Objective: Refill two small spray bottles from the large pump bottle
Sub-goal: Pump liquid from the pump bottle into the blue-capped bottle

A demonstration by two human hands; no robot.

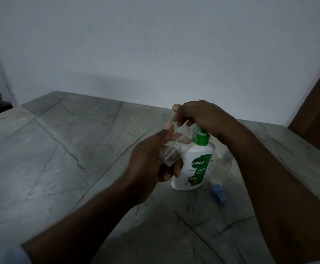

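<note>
Dim room, pale wall (155, 44) behind grey veined stone bench (60, 149). White Dettol pump bottle (195, 166) upright on bench, green collar up top. Left hand (149, 164) wrapped around clear small spray bottle (176, 147), capless, tilted, open neck up against the green pump. Right hand (199, 117) atop pump head, fingers (176, 108) curled over it. Second small bottle (222, 168) just beside pump bottle, right side, blurred. Blue cap (220, 193) lying on bench near it.

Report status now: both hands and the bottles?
Left hand holds clear small bottle, tilted. Right hand over pump bottle. Blue cap lies on table.
</note>
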